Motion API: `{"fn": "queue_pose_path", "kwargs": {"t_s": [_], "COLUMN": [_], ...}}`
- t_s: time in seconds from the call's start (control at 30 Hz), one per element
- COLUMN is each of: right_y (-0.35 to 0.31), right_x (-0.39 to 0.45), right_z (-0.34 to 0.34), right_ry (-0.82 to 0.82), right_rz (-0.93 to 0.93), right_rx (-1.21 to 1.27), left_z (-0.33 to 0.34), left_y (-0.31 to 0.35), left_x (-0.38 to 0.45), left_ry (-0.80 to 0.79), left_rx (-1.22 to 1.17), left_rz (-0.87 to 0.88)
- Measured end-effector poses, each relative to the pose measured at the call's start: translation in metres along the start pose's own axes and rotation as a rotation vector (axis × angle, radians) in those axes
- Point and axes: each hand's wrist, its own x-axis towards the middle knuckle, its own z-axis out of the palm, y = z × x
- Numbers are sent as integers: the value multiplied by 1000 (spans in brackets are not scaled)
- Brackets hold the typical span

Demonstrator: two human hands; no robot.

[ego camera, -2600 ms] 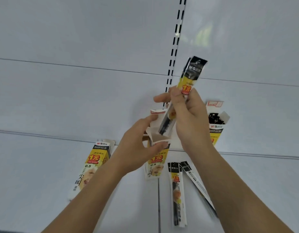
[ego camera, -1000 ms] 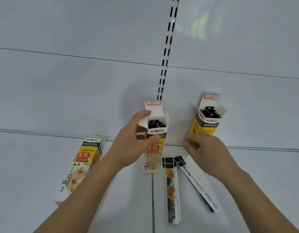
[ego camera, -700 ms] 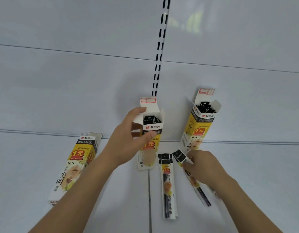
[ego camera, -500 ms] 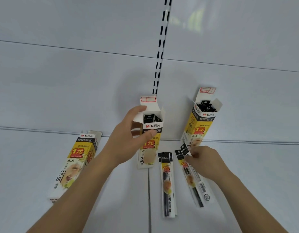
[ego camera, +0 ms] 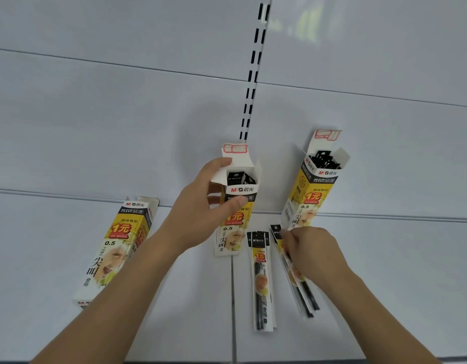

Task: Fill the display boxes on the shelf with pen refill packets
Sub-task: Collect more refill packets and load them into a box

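My left hand (ego camera: 201,208) grips the middle display box (ego camera: 236,232), which stands upright on the white shelf (ego camera: 174,311) with its top flap open and black packet tops showing inside. My right hand (ego camera: 310,252) pinches the upper part of a pen refill packet (ego camera: 302,298) that lies slanted on the shelf. Another stack of refill packets (ego camera: 261,279) lies flat between the middle box and my right hand. A second open box (ego camera: 312,185) full of black-topped packets leans against the back panel at the right.
A third box (ego camera: 114,248) lies on its back at the left of the shelf. The white back panel (ego camera: 122,127) rises behind the boxes, with a slotted upright (ego camera: 252,80) above the middle box. The shelf's front edge (ego camera: 279,361) runs along the bottom.
My right hand dropped a packet into the middle box, came down to the shelf and took hold of the slanted packet, turning it nearer upright. My left hand stayed on the middle box.
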Motion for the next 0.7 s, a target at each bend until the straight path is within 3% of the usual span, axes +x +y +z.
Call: {"fn": "queue_pose_path", "kwargs": {"t_s": [0.17, 0.27, 0.4, 0.53, 0.7], "right_y": [6, 2, 0, -8, -53], "right_x": [7, 12, 13, 3, -7], "right_z": [-4, -7, -19, -74, -172], "right_ry": [-283, -368, -456, -254, 304], "right_rz": [156, 211, 213, 123, -42], "right_rx": [128, 261, 242, 326, 903], "left_z": [1, 1, 0, -4, -7], "left_y": [1, 2, 0, 0, 2], "left_x": [-1, -2, -3, -2, 0], "left_ry": [-2, 4, 11, 23, 8], "left_rx": [7, 9, 71, 67, 69], "left_rz": [11, 15, 44, 25, 9]}}
